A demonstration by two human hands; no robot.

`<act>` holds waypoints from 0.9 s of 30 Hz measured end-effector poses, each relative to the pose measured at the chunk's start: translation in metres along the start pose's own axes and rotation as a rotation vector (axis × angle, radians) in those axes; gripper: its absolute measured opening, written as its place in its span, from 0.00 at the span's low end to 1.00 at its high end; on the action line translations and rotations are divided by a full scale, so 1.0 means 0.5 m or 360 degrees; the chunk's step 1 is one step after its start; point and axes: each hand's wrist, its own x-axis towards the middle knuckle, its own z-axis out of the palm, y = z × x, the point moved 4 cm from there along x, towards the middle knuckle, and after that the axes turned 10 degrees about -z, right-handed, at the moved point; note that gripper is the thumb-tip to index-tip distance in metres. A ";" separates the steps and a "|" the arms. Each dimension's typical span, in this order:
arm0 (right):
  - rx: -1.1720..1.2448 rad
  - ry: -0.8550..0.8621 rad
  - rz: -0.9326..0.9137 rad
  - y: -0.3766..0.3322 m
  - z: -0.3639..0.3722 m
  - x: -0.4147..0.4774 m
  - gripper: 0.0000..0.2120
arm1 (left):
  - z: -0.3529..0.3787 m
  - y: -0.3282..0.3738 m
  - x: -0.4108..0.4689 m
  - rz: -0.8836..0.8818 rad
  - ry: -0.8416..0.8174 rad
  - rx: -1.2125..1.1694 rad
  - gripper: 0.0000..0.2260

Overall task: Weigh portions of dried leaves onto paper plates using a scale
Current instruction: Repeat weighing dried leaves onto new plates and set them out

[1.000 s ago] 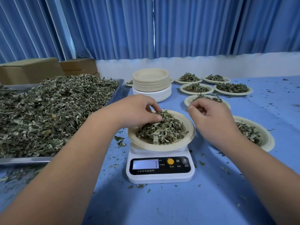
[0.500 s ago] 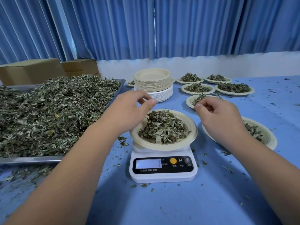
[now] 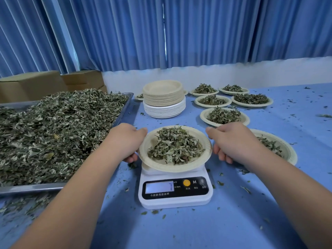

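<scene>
Colours noted: curtain blue with vertical pleat stripes, tablecloth plain light blue, scale white with black panel and orange-yellow button, paper plate pale beige, dried leaves mottled grey-green, plate stack beige over white, tray silver-grey, boxes brown.

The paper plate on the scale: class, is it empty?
No, the paper plate on the scale holds a loose heap of dried leaves.
</scene>
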 end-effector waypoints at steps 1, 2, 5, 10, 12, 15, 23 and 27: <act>0.0101 -0.0011 0.0035 0.000 0.002 0.000 0.23 | 0.002 0.001 0.000 0.0004 -0.0010 -0.0048 0.18; 0.0228 -0.0013 0.0075 0.000 0.003 0.000 0.22 | 0.003 0.003 -0.001 0.0011 -0.0015 -0.0103 0.18; 0.0691 0.0031 0.0186 -0.004 -0.002 0.000 0.15 | 0.003 0.013 -0.006 0.0006 -0.0080 -0.0417 0.14; 0.1011 0.0139 0.0248 0.001 -0.030 0.009 0.05 | 0.020 0.052 -0.035 0.0055 -0.0366 -0.1132 0.07; 0.1100 0.0208 0.0277 0.007 -0.046 0.016 0.05 | 0.029 0.074 -0.050 0.0115 -0.0458 -0.1385 0.06; 0.1383 0.0354 0.0336 0.020 -0.077 0.026 0.07 | 0.052 0.113 -0.068 0.0134 -0.0558 -0.1745 0.05; 0.1770 0.0986 0.0450 0.111 -0.180 0.029 0.08 | 0.200 0.231 -0.119 0.0046 -0.0621 -0.2121 0.10; 0.1693 0.1316 0.0461 0.165 -0.230 0.037 0.10 | 0.232 0.241 -0.125 0.0132 -0.0471 -0.1876 0.04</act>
